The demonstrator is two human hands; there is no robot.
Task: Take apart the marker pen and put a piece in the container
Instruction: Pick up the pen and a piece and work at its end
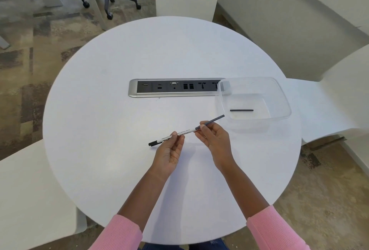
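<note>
A clear container [279, 98] is seen on the round white table [119, 70], with 1 thin dark rod [241, 110] lying inside. Just left of the container, the marker pen [179, 133] is pinched by the left hand [169, 150], and its grey inner tube [215, 119] by the right hand [214, 136].

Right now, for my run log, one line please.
left hand: holds marker pen | right hand: pulling grey piece | container: black stick
</note>
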